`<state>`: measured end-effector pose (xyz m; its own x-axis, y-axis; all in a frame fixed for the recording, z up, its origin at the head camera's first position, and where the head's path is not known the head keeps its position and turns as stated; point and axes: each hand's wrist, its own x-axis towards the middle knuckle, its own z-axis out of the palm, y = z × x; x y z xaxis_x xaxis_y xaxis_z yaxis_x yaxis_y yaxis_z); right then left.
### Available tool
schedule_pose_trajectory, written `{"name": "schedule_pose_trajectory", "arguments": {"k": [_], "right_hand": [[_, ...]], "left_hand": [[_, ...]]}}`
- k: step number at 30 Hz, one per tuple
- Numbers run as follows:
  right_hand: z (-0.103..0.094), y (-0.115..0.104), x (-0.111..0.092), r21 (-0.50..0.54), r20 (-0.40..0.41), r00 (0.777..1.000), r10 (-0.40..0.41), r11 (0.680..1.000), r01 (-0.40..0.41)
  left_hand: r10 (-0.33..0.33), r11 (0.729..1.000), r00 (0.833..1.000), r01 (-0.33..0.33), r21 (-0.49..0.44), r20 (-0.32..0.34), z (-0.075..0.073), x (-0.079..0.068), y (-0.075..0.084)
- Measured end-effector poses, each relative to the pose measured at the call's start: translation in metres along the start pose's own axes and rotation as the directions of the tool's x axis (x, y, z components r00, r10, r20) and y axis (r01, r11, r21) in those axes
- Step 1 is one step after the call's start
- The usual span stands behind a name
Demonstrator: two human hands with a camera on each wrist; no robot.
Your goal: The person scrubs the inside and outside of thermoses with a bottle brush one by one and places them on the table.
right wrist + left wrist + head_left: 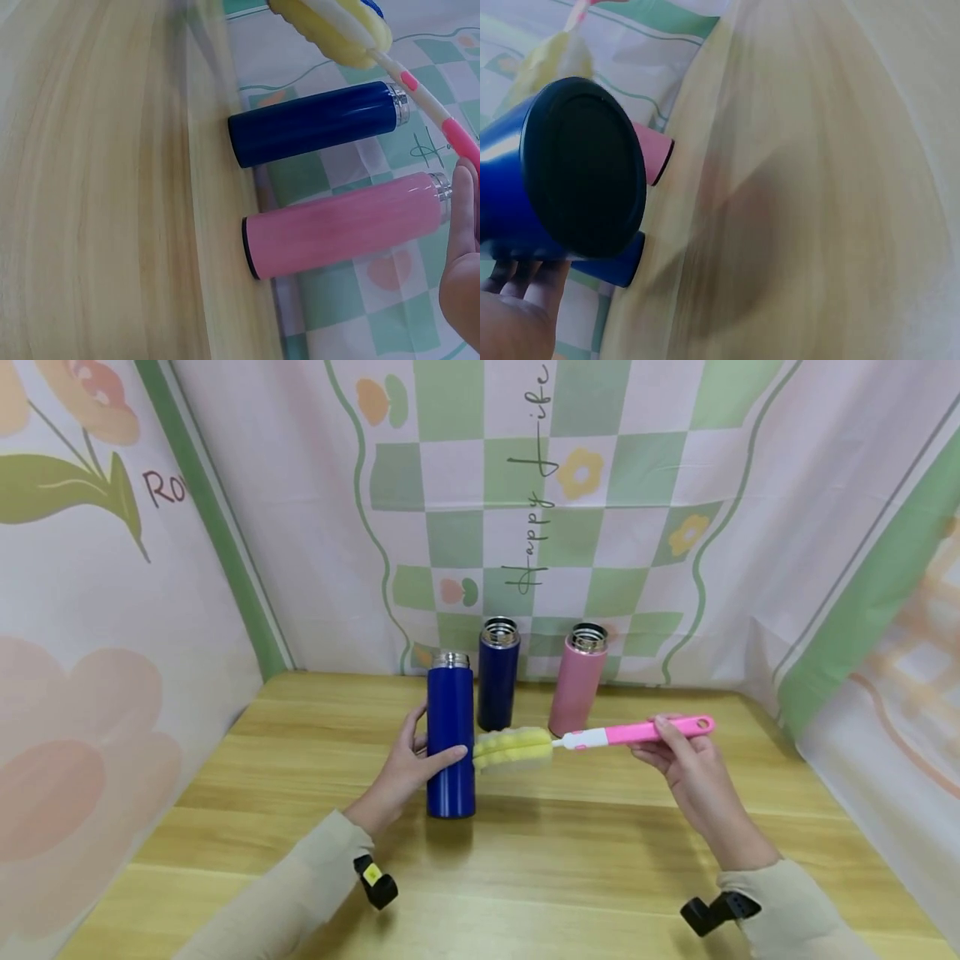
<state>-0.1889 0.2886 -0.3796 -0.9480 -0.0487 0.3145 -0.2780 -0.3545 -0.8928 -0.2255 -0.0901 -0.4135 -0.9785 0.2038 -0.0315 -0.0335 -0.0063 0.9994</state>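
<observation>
My left hand grips a blue bottle with a bare metal neck, held upright above the table. Its dark round base faces the left wrist camera. In my right hand is a bottle brush, pinched by its pink handle and lying almost level. The brush's yellow sponge head points left, at the side of the blue bottle; whether they touch I cannot tell. Behind stand a dark blue bottle and a pink bottle, both without lids.
The wooden table stretches out under both hands. A patterned curtain hangs along the table's back edge, with further printed cloth at the left side. A black wrist camera sits at the left sleeve, another camera at the right.
</observation>
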Motion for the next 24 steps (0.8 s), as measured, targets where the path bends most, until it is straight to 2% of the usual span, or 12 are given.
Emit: {"name": "schedule_pose_trajectory", "arguments": {"k": [4,9,13,17,24], "right_hand": [[0.001,-0.002,0.002,0.068,-0.047,0.999,-0.025,0.997,0.028],[0.003,-0.005,0.004,0.115,-0.095,0.994,-0.055,0.991,0.066],[0.004,-0.007,0.006,0.121,-0.118,0.990,-0.079,0.988,0.093],[0.005,-0.008,0.008,0.177,-0.130,0.987,-0.090,0.978,0.112],[0.006,-0.012,0.010,0.244,-0.150,0.983,-0.104,0.960,0.139]], "left_hand": [[-0.006,0.999,1.000,0.005,0.048,0.025,0.001,0.000,-0.002],[-0.001,0.995,1.000,-0.001,0.098,0.024,0.000,0.000,-0.002],[-0.008,0.995,1.000,0.006,0.100,0.018,0.000,0.000,-0.001],[0.002,0.995,1.000,-0.003,0.099,0.015,0.000,-0.001,0.000],[0.019,0.998,0.999,-0.022,0.055,0.051,0.001,-0.001,0.000]]}}
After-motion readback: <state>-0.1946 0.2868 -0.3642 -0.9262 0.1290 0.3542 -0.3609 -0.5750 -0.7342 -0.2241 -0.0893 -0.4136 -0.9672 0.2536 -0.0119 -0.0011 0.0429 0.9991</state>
